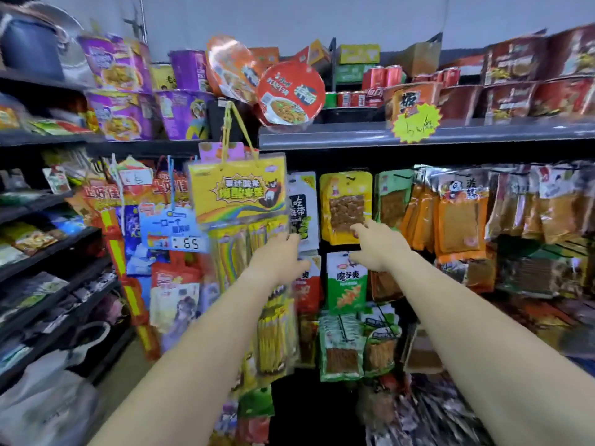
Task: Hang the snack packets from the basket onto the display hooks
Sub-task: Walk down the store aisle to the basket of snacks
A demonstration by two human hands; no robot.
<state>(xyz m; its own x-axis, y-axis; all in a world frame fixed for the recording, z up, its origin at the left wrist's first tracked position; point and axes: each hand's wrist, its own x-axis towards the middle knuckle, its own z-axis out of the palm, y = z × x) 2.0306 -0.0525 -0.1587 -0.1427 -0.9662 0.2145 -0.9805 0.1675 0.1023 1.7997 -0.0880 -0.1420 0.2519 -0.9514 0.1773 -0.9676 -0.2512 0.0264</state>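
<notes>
Left hand [283, 259] and right hand [377, 246] both stretched forward

yellow packet [346, 206], green packet [347, 281]

Red noodle bowl [291, 93], cola cans [381, 79], yellow price star [415, 122]: shelf [338, 138] above the fingers [361, 227]. Blue price tag [174, 228]: left of them. Purple cups [119, 88]: upper left.

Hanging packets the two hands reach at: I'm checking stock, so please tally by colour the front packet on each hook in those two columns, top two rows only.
White-and-black packet: 1
Yellow packet: 1
Red packet: 1
Green packet: 1
Total: 4
</notes>
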